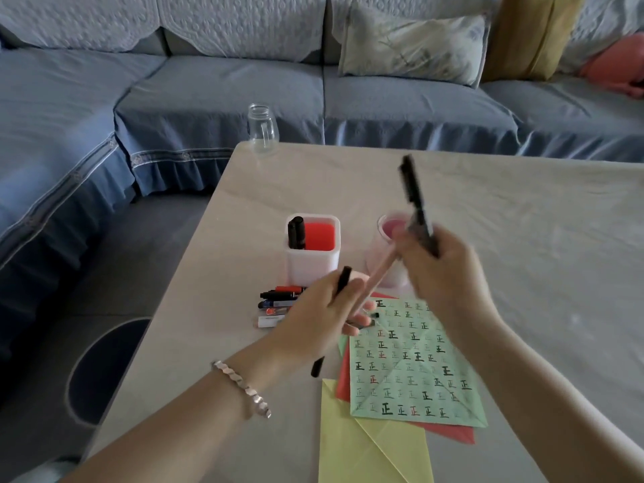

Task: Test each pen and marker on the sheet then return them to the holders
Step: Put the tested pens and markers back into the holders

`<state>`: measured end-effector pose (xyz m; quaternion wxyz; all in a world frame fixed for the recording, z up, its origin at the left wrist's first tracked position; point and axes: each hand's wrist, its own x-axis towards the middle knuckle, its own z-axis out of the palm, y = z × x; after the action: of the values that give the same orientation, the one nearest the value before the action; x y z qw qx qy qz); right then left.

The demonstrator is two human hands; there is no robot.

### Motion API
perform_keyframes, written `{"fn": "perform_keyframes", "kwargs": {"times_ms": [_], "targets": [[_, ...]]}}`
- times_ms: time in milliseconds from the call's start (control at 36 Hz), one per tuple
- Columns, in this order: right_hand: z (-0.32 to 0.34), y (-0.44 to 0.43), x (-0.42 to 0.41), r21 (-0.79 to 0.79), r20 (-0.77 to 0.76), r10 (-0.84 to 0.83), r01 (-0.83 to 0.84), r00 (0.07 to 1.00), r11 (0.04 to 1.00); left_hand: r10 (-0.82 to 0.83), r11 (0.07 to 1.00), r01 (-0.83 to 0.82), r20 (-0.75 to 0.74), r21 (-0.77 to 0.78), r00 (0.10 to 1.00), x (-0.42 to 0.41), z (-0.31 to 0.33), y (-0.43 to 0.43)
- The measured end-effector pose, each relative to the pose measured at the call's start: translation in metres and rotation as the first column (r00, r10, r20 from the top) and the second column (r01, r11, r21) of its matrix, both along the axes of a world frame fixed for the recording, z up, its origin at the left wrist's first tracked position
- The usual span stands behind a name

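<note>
My left hand point(322, 310) grips a thin black pen point(339, 284) whose lower end sticks out below the palm, along with a pink pen point(380, 273) slanting up to the right. My right hand point(449, 270), blurred, holds a black pen point(414, 200) pointing up, just above the round pink holder point(386, 252). The square white holder point(312, 252) has a red inside and two black markers point(296, 233). The green sheet point(411, 364), covered in written marks, lies under both hands. Several markers point(278, 301) lie loose on the table by the square holder.
Red point(453, 432) and yellow point(359, 444) sheets lie under the green one. A clear glass jar point(263, 129) stands at the table's far left corner. The beige table point(522, 221) is edged by a blue sofa point(209, 92) with cushions behind and to the left.
</note>
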<state>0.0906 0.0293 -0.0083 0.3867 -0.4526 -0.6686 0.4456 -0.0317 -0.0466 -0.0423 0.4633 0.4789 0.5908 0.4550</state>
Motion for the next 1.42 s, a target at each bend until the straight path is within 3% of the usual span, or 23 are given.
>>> {"fn": "perform_keyframes", "kwargs": {"times_ms": [111,194,333,444,556,667,806,861,1000,1083,1250,1333,1417], "targets": [[0.023,0.026,0.001,0.3,-0.089,-0.121,0.143,0.989,0.943,0.168,0.982,-0.15,-0.168,0.114,0.971,-0.011,-0.006,0.011],[0.021,0.046,-0.003,0.369,0.027,-0.134,0.115,0.991,0.922,0.227,0.963,-0.214,-0.066,0.162,0.972,-0.015,-0.006,0.015],[-0.009,0.073,-0.008,0.229,0.359,-0.117,0.034,0.926,0.973,0.332,0.89,-0.391,0.255,0.234,0.908,-0.015,0.007,0.019],[-0.02,0.072,-0.005,0.174,0.445,-0.105,0.029,0.889,0.984,0.372,0.814,-0.419,0.193,0.402,0.908,-0.026,0.021,0.029],[-0.016,0.06,-0.002,0.194,0.322,-0.051,-0.013,0.945,0.981,0.372,0.767,-0.374,0.113,0.521,0.921,-0.039,0.035,0.049],[-0.011,0.046,-0.004,0.134,0.066,0.005,-0.014,0.998,0.991,0.388,0.735,-0.291,-0.028,0.612,0.921,-0.054,0.036,0.066],[0.002,0.033,-0.022,-0.089,-0.307,0.066,-0.098,0.949,0.991,0.389,0.843,-0.2,-0.308,0.5,0.868,-0.068,0.019,0.076],[0.002,0.033,-0.033,-0.062,-0.331,0.067,-0.092,0.941,0.994,0.373,0.888,-0.165,-0.466,0.429,0.802,-0.073,0.011,0.074],[-0.016,0.032,-0.062,0.138,-0.132,0.105,-0.087,0.986,0.987,0.253,0.957,-0.098,-0.618,0.274,0.744,-0.079,-0.008,0.059],[-0.031,0.029,-0.073,0.167,-0.016,0.101,-0.097,0.995,0.981,0.284,0.948,-0.093,-0.679,0.304,0.677,-0.076,-0.011,0.051],[-0.033,0.029,-0.081,0.17,-0.094,0.057,-0.04,0.994,0.985,0.284,0.958,-0.232,-0.417,0.171,0.864,-0.073,-0.024,0.037],[-0.042,0.035,-0.084,0.181,0.132,0.071,-0.095,0.989,0.979,0.269,0.963,-0.248,-0.306,0.104,0.913,-0.071,-0.029,0.037],[-0.051,0.038,-0.082,0.207,0.353,0.065,-0.145,0.933,0.968,0.291,0.953,-0.25,-0.282,0.172,0.914,-0.069,-0.032,0.04]]}}
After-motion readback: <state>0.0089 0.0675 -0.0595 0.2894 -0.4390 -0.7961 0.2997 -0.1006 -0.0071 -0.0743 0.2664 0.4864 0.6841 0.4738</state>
